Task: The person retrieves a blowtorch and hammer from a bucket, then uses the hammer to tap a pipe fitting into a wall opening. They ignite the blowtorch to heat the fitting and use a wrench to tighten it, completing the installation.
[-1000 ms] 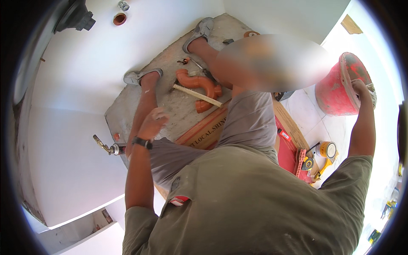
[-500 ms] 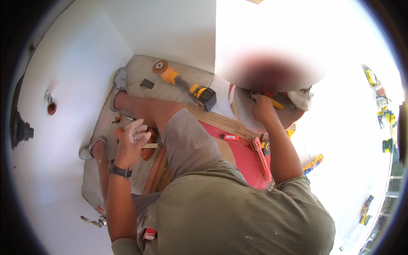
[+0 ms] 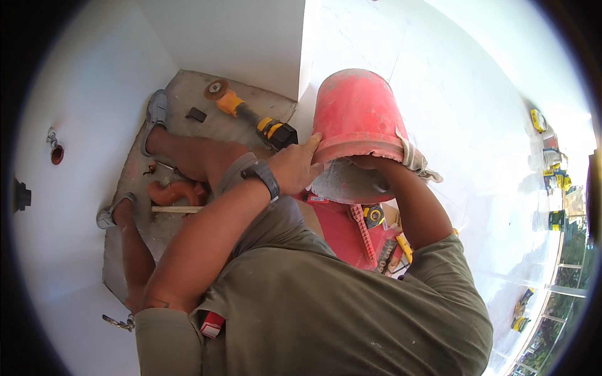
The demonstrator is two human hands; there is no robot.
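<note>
A red plastic bucket (image 3: 360,109) lies tipped with its grey, dusty mouth turned toward me. My left hand (image 3: 300,165) grips the left side of its rim, with a dark watch on that wrist. Reaching into the mouth, my right hand (image 3: 369,163) has its fingers hidden by the rim, so what it holds does not show. A pale rag (image 3: 415,158) hangs over the rim's right side, beside my right wrist. Below the bucket, a pink-red ridged strip (image 3: 364,235) and a yellow-black tape measure (image 3: 374,217) lie on red cardboard (image 3: 335,232).
An orange cordless angle grinder (image 3: 248,114) lies on the concrete beside a small black block (image 3: 196,114). Near my legs are an orange curved pipe (image 3: 177,192) and a wooden stick (image 3: 177,209). White walls stand left and ahead; yellow tools (image 3: 555,178) lie far right.
My left hand has crossed from near the pipe and stick to the bucket's rim. The bucket's mouth has come round toward me, and my right hand has gone inside it.
</note>
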